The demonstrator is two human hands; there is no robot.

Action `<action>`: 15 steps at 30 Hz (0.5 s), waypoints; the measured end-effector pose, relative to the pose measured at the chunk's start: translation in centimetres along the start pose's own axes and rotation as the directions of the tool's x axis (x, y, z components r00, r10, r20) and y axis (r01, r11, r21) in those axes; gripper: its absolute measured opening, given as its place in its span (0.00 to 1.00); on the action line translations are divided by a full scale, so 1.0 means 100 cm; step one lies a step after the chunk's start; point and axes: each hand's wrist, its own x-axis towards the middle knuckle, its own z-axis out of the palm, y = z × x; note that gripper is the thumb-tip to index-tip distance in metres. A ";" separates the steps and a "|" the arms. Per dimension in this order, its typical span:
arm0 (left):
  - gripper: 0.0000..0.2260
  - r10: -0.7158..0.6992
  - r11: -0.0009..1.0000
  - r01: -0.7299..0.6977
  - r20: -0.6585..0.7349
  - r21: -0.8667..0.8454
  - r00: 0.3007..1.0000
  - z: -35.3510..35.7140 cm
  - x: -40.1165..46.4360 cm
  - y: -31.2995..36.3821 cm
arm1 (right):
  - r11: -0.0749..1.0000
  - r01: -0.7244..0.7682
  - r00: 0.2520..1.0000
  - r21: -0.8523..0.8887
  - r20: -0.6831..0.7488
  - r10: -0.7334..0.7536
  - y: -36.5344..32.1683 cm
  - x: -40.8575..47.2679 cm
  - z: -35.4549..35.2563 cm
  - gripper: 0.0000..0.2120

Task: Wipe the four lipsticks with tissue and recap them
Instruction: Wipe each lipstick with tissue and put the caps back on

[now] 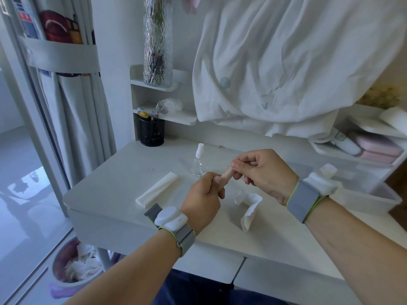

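At centre frame, above a white worktop (114, 186), a person holds a pale pink lipstick (226, 174) between both hands. The left hand (203, 198) pinches its lower end, fingers curled round the tube; the right hand (262, 170) grips the upper end, thumb and fingers closed on it. The step looks like capping or uncapping, since no tissue is in either hand; which of the two cannot be told, as the fingers hide the join. If it is recapping, the next move calls for pushing the halves straight together until they seat. Both forearms reach in from the lower edge of the frame, wrists banded in grey, the hands raised clear of the worktop. A crumpled tissue (248, 206) lies just below the hands, a folded stack of tissues (157, 188) to their left, a small clear spray bottle (197, 160) just beyond. No other lipsticks can be made out.
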 end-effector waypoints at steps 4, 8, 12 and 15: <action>0.16 0.006 0.998 -0.002 0.057 -0.059 0.998 -0.001 -0.004 0.004 | 1.000 -0.025 0.999 0.004 0.038 0.025 -0.013 -0.003 -0.009 0.08; 0.15 0.027 0.999 -0.026 0.036 -0.039 0.999 -0.001 -0.009 0.012 | 0.989 -0.108 0.992 -0.101 0.061 0.115 -0.032 -0.002 -0.027 0.20; 0.11 0.046 0.998 -0.049 -0.052 -0.046 0.998 -0.001 -0.010 0.009 | 0.967 -0.090 0.984 -0.239 0.128 0.123 -0.056 0.000 -0.038 0.21; 0.10 0.051 0.998 -0.053 -0.059 -0.031 0.997 -0.001 -0.010 0.009 | 0.915 -0.058 0.997 -0.399 0.018 0.071 -0.061 0.019 -0.041 0.23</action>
